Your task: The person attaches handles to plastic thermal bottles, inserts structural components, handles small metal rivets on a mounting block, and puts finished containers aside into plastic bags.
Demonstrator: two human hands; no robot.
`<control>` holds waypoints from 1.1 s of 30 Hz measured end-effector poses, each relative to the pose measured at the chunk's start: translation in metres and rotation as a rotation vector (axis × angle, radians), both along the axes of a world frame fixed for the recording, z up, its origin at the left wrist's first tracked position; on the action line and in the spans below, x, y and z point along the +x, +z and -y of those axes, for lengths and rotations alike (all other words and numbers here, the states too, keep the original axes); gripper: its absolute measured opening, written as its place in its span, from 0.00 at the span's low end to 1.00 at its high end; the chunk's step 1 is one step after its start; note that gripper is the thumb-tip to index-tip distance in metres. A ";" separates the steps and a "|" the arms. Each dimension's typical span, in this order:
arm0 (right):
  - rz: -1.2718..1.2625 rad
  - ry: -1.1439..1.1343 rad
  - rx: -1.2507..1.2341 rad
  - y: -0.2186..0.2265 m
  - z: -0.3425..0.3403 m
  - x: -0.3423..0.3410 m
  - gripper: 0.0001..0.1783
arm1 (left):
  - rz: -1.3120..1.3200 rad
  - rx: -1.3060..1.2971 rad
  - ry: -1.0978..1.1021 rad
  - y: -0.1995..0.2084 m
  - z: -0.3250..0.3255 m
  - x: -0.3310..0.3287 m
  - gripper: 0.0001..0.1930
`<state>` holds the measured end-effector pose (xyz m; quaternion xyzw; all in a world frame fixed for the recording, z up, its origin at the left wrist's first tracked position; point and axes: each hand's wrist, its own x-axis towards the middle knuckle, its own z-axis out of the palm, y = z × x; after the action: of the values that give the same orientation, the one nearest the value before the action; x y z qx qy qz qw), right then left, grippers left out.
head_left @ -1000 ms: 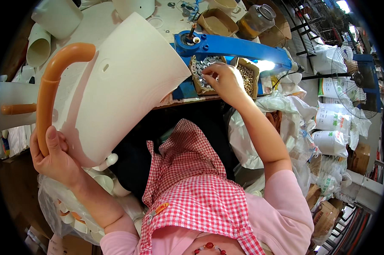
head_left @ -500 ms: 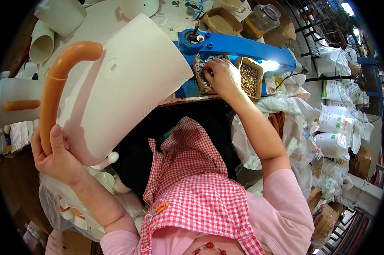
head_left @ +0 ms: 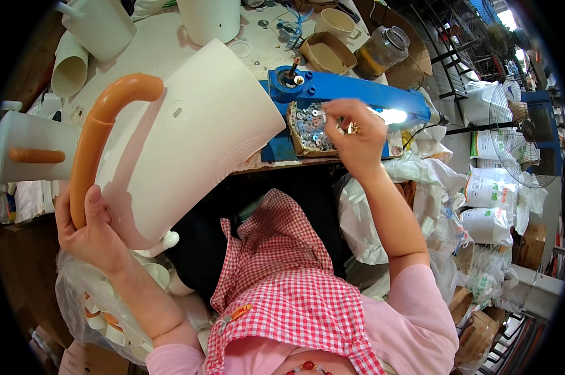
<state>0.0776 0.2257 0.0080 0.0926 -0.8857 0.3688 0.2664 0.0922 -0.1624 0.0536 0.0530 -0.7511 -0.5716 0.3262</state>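
My left hand (head_left: 95,234) is wrapped round the lower end of a curved orange handle (head_left: 96,144). The handle's upper end meets the wall of a large white plastic jug (head_left: 188,137), tilted with its wide side toward the blue machine. A small slot shows in the jug's wall. My right hand (head_left: 357,140) hovers over the machine's front, thumb and fingers drawn together; anything between them is too small to make out. Just left of it lies a cardboard box of metal washers (head_left: 310,130). A neighbouring box of brass-coloured pieces is mostly hidden behind that hand.
A blue machine arm (head_left: 345,94) with a bright lamp (head_left: 393,117) crosses behind my right hand. Farther back are an empty cardboard tray (head_left: 326,55) and a clear jar (head_left: 385,51). White vessels (head_left: 101,28) stand at the far left. A fan (head_left: 520,131) is at right.
My right hand has lifted out of the washer box and moved right, over the brass-coloured pieces, uncovering the washers. My left hand still grips the handle; the whole view has shifted slightly.
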 end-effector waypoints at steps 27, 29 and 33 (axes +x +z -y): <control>0.183 0.374 -0.652 0.042 0.044 -0.020 0.15 | -0.126 -0.220 -0.148 0.023 -0.029 -0.038 0.14; 0.377 0.419 -0.816 0.043 0.044 -0.016 0.24 | -0.155 -0.223 -0.199 0.034 -0.054 -0.054 0.14; 0.257 0.325 -1.040 0.025 0.027 -0.018 0.24 | -0.142 -0.205 -0.379 0.044 -0.093 -0.078 0.15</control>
<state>0.0594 0.1991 0.0328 0.0387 -0.5869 0.8016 0.1067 0.0142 -0.0697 0.0975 -0.1628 -0.7770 -0.5456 0.2685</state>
